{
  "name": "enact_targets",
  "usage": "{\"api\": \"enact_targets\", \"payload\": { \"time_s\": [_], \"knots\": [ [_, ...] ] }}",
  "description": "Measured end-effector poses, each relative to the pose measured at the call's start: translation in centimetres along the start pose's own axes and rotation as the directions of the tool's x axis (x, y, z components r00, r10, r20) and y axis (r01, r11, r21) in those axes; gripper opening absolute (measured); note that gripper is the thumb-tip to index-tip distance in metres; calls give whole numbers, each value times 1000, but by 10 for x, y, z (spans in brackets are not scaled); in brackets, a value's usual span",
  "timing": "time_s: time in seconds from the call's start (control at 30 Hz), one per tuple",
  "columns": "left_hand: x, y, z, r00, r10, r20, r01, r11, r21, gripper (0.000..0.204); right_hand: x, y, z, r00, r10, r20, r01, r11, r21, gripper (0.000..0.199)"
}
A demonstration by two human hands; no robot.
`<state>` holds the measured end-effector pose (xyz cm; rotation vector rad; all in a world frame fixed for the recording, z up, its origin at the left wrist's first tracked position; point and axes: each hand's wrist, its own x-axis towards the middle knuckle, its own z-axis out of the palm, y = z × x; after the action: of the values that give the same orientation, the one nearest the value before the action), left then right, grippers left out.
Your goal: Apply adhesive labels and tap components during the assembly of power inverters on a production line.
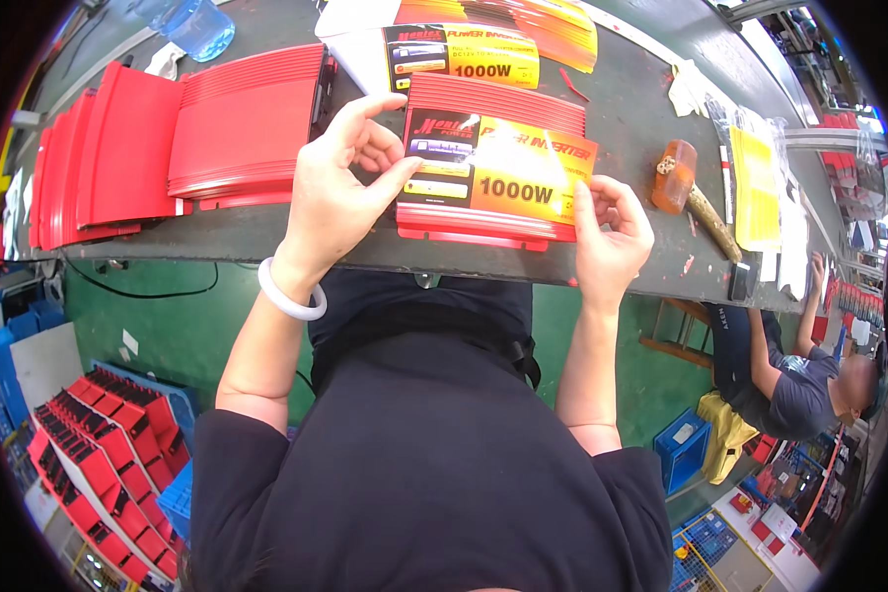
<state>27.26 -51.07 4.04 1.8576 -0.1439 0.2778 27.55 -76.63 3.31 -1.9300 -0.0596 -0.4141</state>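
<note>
A glossy yellow, black and red label (523, 183) lies over a red ribbed metal casing (493, 94) at the table's front edge. The label's right end sticks out past the casing's side. My right hand (612, 232) pinches that end between thumb and fingers. At the label's left edge, my left hand (350, 178) has its thumb on the label and its other fingers curled behind. Its index fingertip reaches the casing's upper left corner. Just beyond the casing is a stack of similar labels (503, 59), partly covered by it.
Red casings (247, 128) stand stacked on the left, with more leaning panels (128, 148) beside them. A mallet (676, 178) with an amber head lies right of my hand. Yellow sheets (755, 187) are farther right. A water bottle (202, 30) stands far left. Another person (809, 390) sits at right.
</note>
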Motion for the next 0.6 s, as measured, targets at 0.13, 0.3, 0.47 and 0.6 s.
{"api": "enact_targets", "payload": {
  "time_s": [0.13,0.3,0.47,0.6],
  "knots": [
    [0,1,0,1000,-7,-2,7,1000,6,49,0,4,1,999,-41,-4,41,999,-35,10],
    [0,1,1,1000,-6,-2,6,1000,15,49,1,6,1,994,-112,-12,110,986,-128,11],
    [-1,0,0,1000,-9,-3,9,1000,9,50,2,1,2,974,-227,7,223,949,-224,13],
    [0,3,1,1000,3,4,-4,999,41,50,3,-1,2,960,-280,8,270,919,-286,15]
  ]
}}
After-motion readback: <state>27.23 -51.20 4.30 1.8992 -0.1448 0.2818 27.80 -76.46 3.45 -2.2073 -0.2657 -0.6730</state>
